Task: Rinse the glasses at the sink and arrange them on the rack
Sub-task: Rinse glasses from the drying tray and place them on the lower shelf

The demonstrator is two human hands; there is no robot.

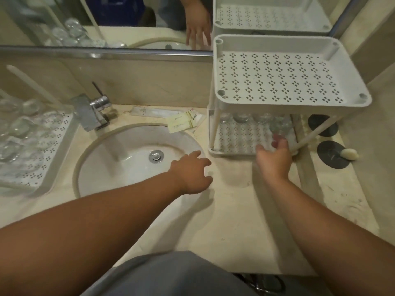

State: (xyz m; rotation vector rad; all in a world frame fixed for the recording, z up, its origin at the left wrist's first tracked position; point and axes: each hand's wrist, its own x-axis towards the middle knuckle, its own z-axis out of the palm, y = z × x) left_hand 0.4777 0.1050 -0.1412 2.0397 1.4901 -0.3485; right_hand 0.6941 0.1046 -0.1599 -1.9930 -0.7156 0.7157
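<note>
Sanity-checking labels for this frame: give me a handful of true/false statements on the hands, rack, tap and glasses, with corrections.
1. The right hand holds a glass at the rack's lower shelf. True.
2. The rack's top shelf is full of glasses. False: no glasses show on it; they stand on the lower shelf.
3. Water runs from the tap into the sink. True.
4. The left hand grips a glass. False: it holds nothing, fingers relaxed over the sink's right edge.
5. More glasses sit on a tray left of the sink. True.
</note>
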